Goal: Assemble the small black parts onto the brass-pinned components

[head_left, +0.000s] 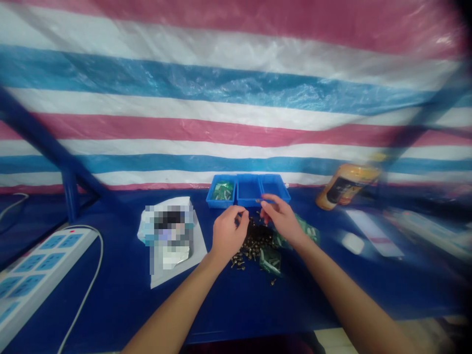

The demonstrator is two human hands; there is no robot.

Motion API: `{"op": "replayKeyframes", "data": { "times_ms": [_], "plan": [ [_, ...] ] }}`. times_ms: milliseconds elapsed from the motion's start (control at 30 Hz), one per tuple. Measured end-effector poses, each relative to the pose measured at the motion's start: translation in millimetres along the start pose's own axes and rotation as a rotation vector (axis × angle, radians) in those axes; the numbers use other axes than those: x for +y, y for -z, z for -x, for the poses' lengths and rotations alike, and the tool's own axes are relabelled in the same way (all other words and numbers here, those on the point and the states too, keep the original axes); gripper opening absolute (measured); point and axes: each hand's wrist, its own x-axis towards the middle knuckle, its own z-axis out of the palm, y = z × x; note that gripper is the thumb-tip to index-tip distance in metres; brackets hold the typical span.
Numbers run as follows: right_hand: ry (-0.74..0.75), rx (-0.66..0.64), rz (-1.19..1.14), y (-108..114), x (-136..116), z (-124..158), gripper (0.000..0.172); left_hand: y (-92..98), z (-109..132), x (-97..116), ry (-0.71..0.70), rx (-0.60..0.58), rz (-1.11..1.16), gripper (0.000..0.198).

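Above a pile of small dark and brass-coloured screws (pixel 252 246), my left hand (pixel 229 231) is closed, thumb and forefinger pinched together. Whatever may be between those fingertips is too small to make out. Across from it, my right hand (pixel 283 219) is curled over the right of the pile, with a tiny brass-coloured piece like a screw (pixel 258 200) at its fingertips. Green plastic bags of pale slim pieces lie beside the pile: one bag (pixel 271 261) in front, another bag (pixel 309 232) partly behind my right wrist. A single loose screw (pixel 273 282) lies nearer the front edge.
Behind the hands stand blue trays, the left tray (pixel 210 200) holding green packets. A white sheet (pixel 201 250) with a partly blurred-out packet lies left. Farther left is a power strip (pixel 40 270) with a cable. At right are a tilted jar (pixel 346 186), a white case (pixel 353 243) and a phone-like slab (pixel 374 233).
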Motion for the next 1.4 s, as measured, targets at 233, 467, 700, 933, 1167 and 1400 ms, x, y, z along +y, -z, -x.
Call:
{"op": "replayKeyframes", "data": {
  "times_ms": [233, 467, 700, 933, 1167, 1400],
  "plan": [
    [0.018, 0.041, 0.101, 4.2, 4.7, -1.8, 0.055, 3.4, -5.4, -4.0, -0.044, 0.027, -0.222, 0.016],
    [0.240, -0.049, 0.877, 10.0, 12.6, -1.3, 0.025, 2.1, -4.0, -14.5, 0.059, 0.029, -0.601, 0.044],
    [0.226, -0.223, 1.188, 6.0, 21.0, 2.9, 0.038, -1.8, -0.1, -18.4, 0.054, -0.079, -0.618, 0.053],
    [0.225, -0.255, 1.176, 6.2, 25.2, 2.5, 0.038, 5.3, -3.3, -7.3, 0.073, -0.011, -0.661, 0.051],
    [0.217, -0.258, 1.151, 5.9, 28.8, 3.6, 0.037, 29.8, -16.4, -12.0, 0.197, 0.159, -0.744, 0.054],
    [0.230, -0.256, 1.151, 6.2, 26.0, 3.0, 0.039, 31.9, -19.8, -22.7, 0.217, 0.184, -0.713, 0.054]
  ]
}}
